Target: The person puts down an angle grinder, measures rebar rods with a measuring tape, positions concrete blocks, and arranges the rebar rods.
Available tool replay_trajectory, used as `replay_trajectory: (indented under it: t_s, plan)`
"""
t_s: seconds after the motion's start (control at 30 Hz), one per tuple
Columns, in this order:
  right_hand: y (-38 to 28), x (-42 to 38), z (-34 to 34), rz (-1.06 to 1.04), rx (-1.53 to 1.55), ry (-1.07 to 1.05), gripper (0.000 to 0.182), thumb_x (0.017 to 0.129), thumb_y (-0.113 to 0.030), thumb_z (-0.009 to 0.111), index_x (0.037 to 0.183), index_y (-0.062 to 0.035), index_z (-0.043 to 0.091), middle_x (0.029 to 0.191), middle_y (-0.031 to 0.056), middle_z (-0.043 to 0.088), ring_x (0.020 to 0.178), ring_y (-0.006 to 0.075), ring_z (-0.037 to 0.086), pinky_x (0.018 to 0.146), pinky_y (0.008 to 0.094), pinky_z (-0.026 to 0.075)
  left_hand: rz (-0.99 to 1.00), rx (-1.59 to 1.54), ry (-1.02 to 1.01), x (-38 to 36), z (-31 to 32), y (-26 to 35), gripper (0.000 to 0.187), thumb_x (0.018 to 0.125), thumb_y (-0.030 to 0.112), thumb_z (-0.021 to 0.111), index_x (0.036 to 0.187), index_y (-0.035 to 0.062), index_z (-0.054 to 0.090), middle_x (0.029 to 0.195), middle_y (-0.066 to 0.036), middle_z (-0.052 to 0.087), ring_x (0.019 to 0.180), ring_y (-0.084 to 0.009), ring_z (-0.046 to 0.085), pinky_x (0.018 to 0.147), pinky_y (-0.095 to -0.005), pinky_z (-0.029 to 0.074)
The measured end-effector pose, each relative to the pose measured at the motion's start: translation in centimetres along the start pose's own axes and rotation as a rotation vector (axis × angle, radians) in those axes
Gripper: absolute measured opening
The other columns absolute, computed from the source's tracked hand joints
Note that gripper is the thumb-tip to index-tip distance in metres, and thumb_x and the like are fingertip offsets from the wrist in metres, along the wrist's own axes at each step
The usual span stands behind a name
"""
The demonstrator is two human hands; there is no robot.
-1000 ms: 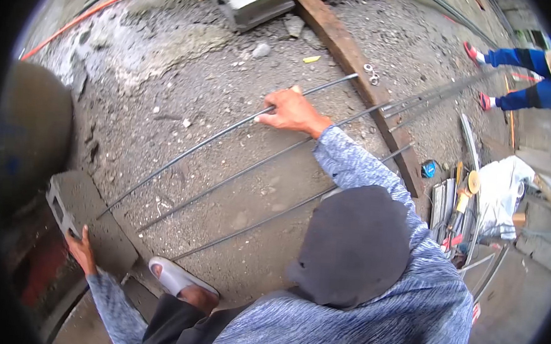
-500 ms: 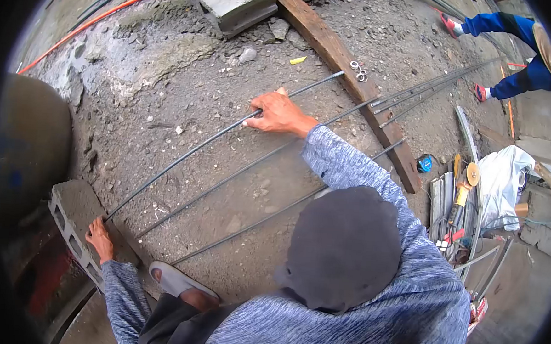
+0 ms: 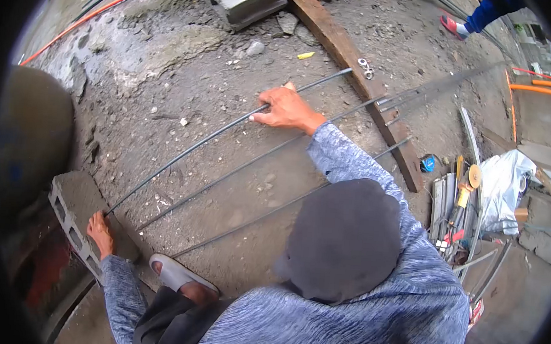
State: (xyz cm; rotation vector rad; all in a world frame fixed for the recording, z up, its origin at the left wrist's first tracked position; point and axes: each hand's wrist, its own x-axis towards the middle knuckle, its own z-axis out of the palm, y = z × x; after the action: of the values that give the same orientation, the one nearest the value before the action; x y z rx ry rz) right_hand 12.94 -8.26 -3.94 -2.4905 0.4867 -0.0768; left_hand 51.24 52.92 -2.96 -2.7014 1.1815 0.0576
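Observation:
My right hand (image 3: 287, 109) is closed around a steel rebar (image 3: 188, 151) at its upper part, holding it above the dirt. The bar's far end lies by a wooden beam (image 3: 334, 40). At the near end, my left hand (image 3: 100, 234) has its fingers closed at the bar's tip, over a hollow concrete block (image 3: 80, 191); the fingertips are partly hidden. Two more rebars, a middle one (image 3: 238, 166) and a lower one (image 3: 247, 227), run roughly alongside. A dark cap (image 3: 344, 239) and grey-blue sleeves fill the lower middle of the view.
An angle grinder (image 3: 467, 187) lies among metal strips at the right, beside a white plastic sheet (image 3: 502, 186). A blue tape measure (image 3: 427, 163) and metal rings (image 3: 366, 68) are near the beam. Another person's leg (image 3: 487, 14) shows at upper right. A large rounded container (image 3: 34, 138) stands left.
The other person has moved mostly out of view at the upper right, uncovering orange pipes. The view has shifted slightly. Both my hands keep nearly the same places on the rebar.

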Motion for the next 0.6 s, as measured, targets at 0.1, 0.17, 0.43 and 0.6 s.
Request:
replay_trajectory:
  t_s: [0.1, 0.17, 0.43, 0.6]
  plan:
    - [-0.1, 0.1, -0.3, 0.002, -0.034, -0.035, 0.052, 0.087, -0.058, 0.071, 0.094, -0.0065, 0.073, 0.091, 0.0135, 0.074, 0.094, 0.0328, 0.069, 0.092, 0.0476, 0.039, 0.000, 0.011, -0.065, 0.2, -0.9, -0.2, 0.025, 0.097, 0.017, 0.060, 0.119, 0.0075, 0.062, 0.114, -0.011, 0.064, 0.113, -0.0313, 0.058, 0.099, -0.0500, 0.039]
    - [0.0, 0.1, 0.1, -0.002, -0.051, -0.050, 0.051, 0.087, -0.056, 0.073, 0.090, -0.0052, 0.070, 0.088, 0.0131, 0.072, 0.088, 0.0324, 0.068, 0.086, 0.0473, 0.039, 0.035, 0.009, 0.012, 0.1, -1.7, 1.0, 0.022, 0.097, 0.013, 0.058, 0.117, 0.0055, 0.063, 0.111, -0.013, 0.065, 0.110, -0.0334, 0.059, 0.098, -0.0498, 0.041]
    - [-0.4, -0.1, -0.5, -0.019, -0.063, -0.025, 0.048, 0.088, -0.052, 0.074, 0.088, -0.0046, 0.069, 0.088, 0.0144, 0.070, 0.088, 0.0319, 0.066, 0.085, 0.0461, 0.038, 0.057, -0.131, 0.120, -1.3, -1.9, 1.4, 0.023, 0.100, 0.009, 0.055, 0.119, -0.0013, 0.062, 0.108, -0.021, 0.062, 0.109, -0.0408, 0.057, 0.098, -0.0502, 0.044]
    - [-0.7, -1.1, -0.3, -0.065, -0.024, 0.040, 0.045, 0.088, -0.050, 0.075, 0.090, -0.0053, 0.069, 0.086, 0.0125, 0.068, 0.087, 0.0306, 0.064, 0.087, 0.0446, 0.038, 0.064, -0.155, 0.035, -2.9, -4.8, 1.8, 0.022, 0.099, 0.008, 0.056, 0.118, -0.0030, 0.061, 0.105, -0.020, 0.061, 0.104, -0.0405, 0.057, 0.092, -0.0485, 0.046]
